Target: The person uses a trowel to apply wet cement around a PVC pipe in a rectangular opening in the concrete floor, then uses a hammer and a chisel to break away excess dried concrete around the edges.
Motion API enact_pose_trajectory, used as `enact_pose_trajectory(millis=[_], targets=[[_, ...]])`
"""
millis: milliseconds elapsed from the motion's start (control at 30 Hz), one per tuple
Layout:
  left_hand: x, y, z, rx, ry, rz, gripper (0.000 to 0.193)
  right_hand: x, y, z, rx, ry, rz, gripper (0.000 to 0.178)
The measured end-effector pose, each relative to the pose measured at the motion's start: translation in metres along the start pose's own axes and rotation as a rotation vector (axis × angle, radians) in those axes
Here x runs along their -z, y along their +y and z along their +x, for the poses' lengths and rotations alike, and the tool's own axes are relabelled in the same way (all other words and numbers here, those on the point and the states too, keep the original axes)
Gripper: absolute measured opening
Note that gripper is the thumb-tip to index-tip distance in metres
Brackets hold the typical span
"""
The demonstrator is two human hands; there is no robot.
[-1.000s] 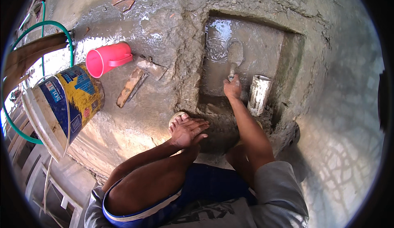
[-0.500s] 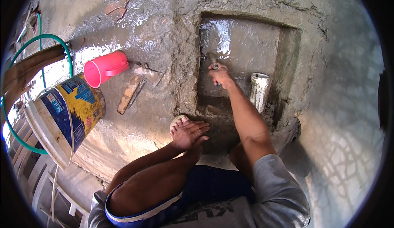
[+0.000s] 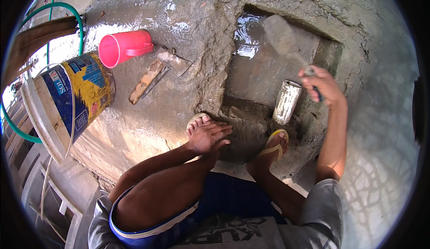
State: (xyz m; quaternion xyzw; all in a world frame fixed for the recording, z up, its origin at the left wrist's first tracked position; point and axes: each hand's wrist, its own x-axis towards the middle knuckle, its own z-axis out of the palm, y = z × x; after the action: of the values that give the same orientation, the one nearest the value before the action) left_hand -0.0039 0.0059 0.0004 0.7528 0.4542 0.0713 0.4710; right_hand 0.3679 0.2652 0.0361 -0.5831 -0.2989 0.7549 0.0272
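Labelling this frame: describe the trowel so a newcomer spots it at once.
Find the rectangular pit, above and right of centre. The trowel is over it, gripped by the right hand. Unlike the white, tubular pipe nearby, it has a broad, flat, grey blade.

I grip the trowel (image 3: 285, 40) by its dark handle; its grey, mud-smeared blade is blurred, flat side up, slanting away from me to the left over the far part of the pit (image 3: 264, 76). I can't tell whether the blade touches anything. The pit is a rectangular recess with rough edges, its grey floor wet, with glossy water in the far left corner.
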Motion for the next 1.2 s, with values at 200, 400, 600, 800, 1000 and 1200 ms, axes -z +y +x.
enact_pose_trajectory(millis=[200, 400, 600, 800, 1000, 1200], targets=[[-0.004, -0.002, 0.006, -0.048, -0.021, 0.035, 0.046, 0.019, 0.001, -0.045, 0.405, 0.145, 0.448, 0.023], [-0.001, 0.002, 0.011, -0.068, 0.014, 0.020, 0.042, -0.045, 0.110, 0.104, -0.019, 0.443, -0.771, 0.041], [-0.004, 0.000, 0.006, -0.037, 0.020, 0.002, 0.044, -0.069, 0.131, 0.165, -0.050, 0.519, -0.931, 0.042], [-0.006, -0.002, 0.004, -0.024, 0.029, 0.029, 0.043, -0.071, 0.155, 0.167, 0.074, 0.347, -1.113, 0.034], [-0.005, -0.001, 0.008, -0.029, 0.024, 0.023, 0.043, -0.073, 0.159, 0.155, 0.110, 0.334, -1.092, 0.035], [-0.005, -0.003, 0.005, -0.031, -0.011, 0.007, 0.045, -0.099, 0.194, 0.136, 0.110, 0.170, -1.203, 0.029]])
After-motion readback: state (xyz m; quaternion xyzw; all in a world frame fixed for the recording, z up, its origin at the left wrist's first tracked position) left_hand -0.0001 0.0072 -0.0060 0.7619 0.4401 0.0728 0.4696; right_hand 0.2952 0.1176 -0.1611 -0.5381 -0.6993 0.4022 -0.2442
